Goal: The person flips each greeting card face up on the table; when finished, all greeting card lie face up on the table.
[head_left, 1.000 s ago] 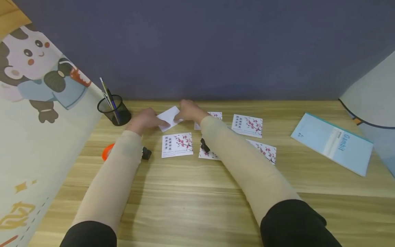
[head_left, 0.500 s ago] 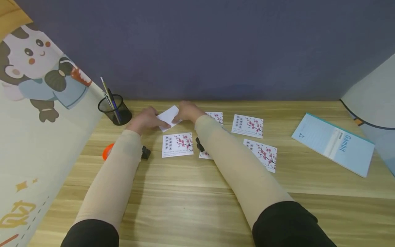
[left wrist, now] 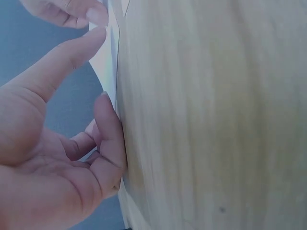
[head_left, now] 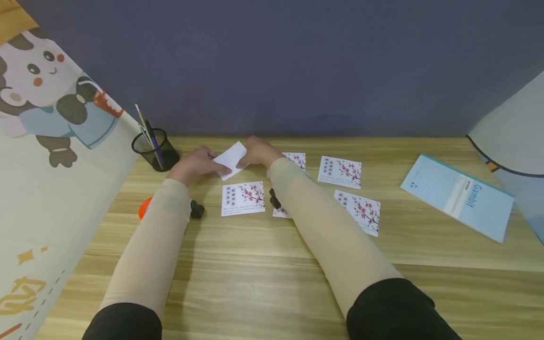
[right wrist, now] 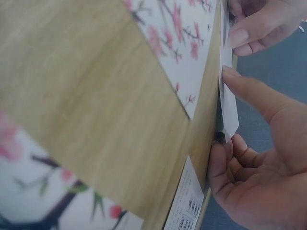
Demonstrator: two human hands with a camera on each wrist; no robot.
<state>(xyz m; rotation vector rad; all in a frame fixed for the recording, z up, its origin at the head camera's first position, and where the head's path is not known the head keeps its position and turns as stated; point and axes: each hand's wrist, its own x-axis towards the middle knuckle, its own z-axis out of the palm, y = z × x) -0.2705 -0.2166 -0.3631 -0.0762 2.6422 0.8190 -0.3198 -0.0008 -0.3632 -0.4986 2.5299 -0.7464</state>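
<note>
A white card point(head_left: 230, 158), its plain side facing up, is between my two hands near the back of the desk in the head view. My left hand point(head_left: 196, 164) holds its left side, the thumb lying on the upper face. At the right side my right hand point(head_left: 260, 153) pinches it, thumb on top and fingers curled at the edge in the right wrist view. The card looks slightly bent and raised off the wood. Just in front lies a card printed with pink blossoms point(head_left: 243, 199); another blossom card point(head_left: 295, 160) is partly behind my right wrist.
More blossom cards lie to the right, one at the back point(head_left: 340, 172) and one nearer point(head_left: 360, 213). A black mesh pen holder point(head_left: 155, 151) stands left of my left hand. An orange object point(head_left: 144, 208) is partly behind the left sleeve. A pale blue notebook point(head_left: 459, 198) lies far right.
The right forearm has shifted a little left, uncovering more of the near right blossom card. The white card has tilted up slightly between the hands, which keep hold of it.
</note>
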